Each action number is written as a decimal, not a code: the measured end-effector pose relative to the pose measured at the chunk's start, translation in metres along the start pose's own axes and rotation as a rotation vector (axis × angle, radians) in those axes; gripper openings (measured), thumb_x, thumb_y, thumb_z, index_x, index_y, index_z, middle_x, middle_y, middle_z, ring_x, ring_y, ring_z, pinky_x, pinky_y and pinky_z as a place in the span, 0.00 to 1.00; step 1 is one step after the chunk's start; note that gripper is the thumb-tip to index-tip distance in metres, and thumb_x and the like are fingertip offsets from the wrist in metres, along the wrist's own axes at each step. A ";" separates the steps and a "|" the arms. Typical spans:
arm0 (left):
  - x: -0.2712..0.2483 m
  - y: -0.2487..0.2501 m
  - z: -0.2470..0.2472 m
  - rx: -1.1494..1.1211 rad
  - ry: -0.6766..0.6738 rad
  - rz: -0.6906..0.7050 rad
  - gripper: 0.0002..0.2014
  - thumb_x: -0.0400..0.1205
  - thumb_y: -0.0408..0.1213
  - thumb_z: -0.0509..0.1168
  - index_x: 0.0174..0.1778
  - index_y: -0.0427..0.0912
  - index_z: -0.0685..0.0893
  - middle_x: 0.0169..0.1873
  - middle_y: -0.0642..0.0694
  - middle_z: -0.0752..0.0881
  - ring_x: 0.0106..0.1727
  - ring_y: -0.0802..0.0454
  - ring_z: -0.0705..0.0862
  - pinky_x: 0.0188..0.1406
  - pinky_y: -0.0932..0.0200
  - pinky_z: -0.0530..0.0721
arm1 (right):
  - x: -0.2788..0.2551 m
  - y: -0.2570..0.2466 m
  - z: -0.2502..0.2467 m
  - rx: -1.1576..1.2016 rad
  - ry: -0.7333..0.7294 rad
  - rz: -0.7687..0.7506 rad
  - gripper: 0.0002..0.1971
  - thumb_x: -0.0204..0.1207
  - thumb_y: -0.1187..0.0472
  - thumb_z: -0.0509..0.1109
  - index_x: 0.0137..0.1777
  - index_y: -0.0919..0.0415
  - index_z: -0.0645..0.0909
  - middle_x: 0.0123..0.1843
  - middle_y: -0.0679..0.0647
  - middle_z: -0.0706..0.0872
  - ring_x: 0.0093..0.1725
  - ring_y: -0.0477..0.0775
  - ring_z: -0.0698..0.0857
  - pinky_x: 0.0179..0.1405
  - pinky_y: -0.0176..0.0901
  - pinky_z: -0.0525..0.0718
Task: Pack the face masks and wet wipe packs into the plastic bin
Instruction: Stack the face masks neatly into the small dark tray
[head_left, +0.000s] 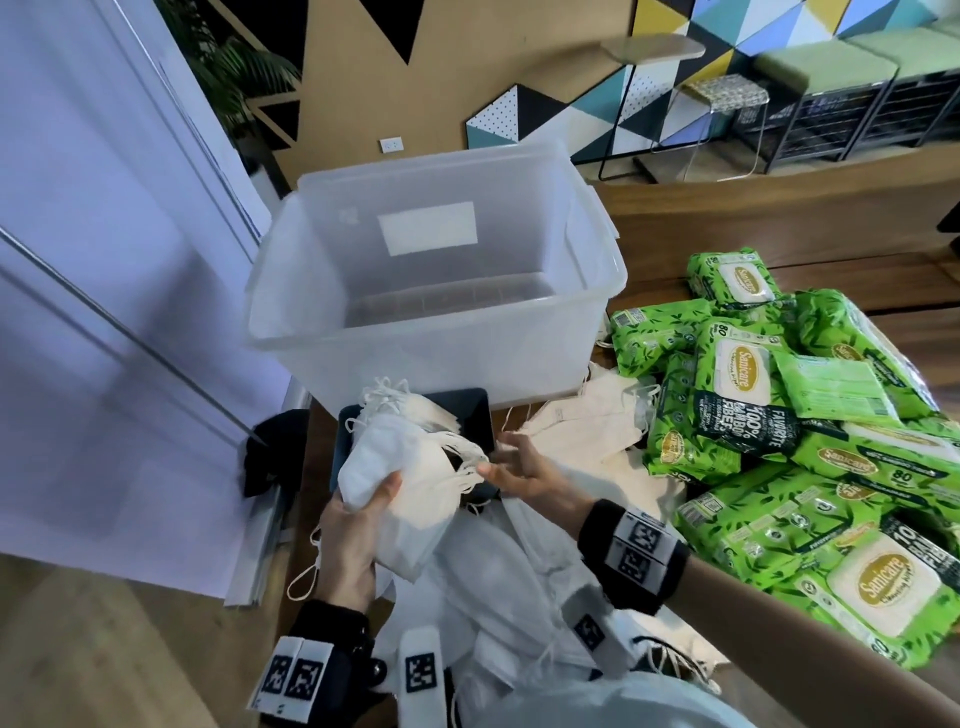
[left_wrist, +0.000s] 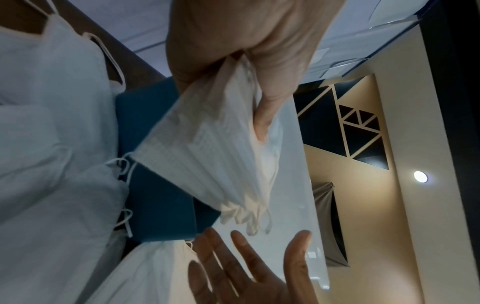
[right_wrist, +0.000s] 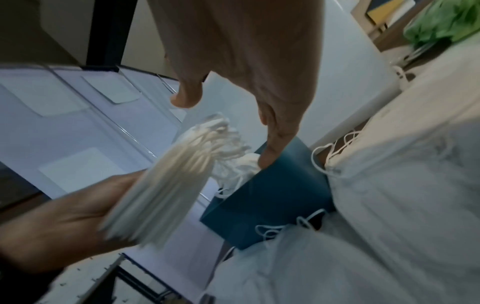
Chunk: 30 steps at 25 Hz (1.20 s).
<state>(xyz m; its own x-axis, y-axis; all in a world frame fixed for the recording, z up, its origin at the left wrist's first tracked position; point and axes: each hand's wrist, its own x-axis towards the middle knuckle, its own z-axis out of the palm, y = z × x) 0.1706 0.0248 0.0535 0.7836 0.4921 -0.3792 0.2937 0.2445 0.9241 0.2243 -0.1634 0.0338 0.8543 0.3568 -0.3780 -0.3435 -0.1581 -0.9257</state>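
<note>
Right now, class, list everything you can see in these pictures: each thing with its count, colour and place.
plastic bin: one, clear, far end of table, nothing inside.
stack of face masks: one, white, held above dark blue box.
dark blue box: one, before the bin.
loose face masks: many, white, across table's near side.
wet wipe packs: many, green, piled right.
table: one, brown wood.
left hand: grips the stack.
right hand: fingers spread beside the stack, holding nothing.

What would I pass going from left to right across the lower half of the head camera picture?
Left hand gripping a stack of face masks → open right hand → loose masks on the table → heap of green wet wipe packs.
</note>
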 end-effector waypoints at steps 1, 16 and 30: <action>0.000 0.005 0.004 -0.018 -0.004 0.014 0.14 0.74 0.31 0.73 0.56 0.35 0.85 0.50 0.38 0.89 0.41 0.49 0.87 0.32 0.62 0.87 | -0.006 0.000 0.000 0.014 -0.015 0.014 0.29 0.77 0.56 0.69 0.72 0.65 0.61 0.62 0.59 0.79 0.58 0.53 0.81 0.56 0.48 0.81; 0.053 0.072 -0.006 0.149 -0.429 0.206 0.25 0.70 0.25 0.75 0.62 0.40 0.78 0.52 0.42 0.88 0.57 0.44 0.85 0.54 0.58 0.85 | 0.022 -0.072 0.008 -0.215 -0.082 -0.234 0.23 0.68 0.74 0.75 0.63 0.66 0.78 0.56 0.64 0.87 0.53 0.57 0.85 0.57 0.49 0.83; 0.126 0.012 -0.028 1.245 -1.036 0.315 0.30 0.76 0.17 0.52 0.69 0.45 0.80 0.70 0.49 0.79 0.74 0.55 0.73 0.69 0.76 0.62 | 0.044 -0.063 -0.025 -0.183 0.074 -0.291 0.22 0.68 0.72 0.76 0.61 0.54 0.80 0.49 0.52 0.90 0.45 0.54 0.88 0.43 0.47 0.87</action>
<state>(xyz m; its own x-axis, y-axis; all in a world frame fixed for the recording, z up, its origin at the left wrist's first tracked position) 0.2578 0.1134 0.0153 0.7528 -0.4684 -0.4626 -0.1075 -0.7807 0.6156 0.2932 -0.1609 0.0763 0.9343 0.3449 -0.0900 -0.0111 -0.2243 -0.9745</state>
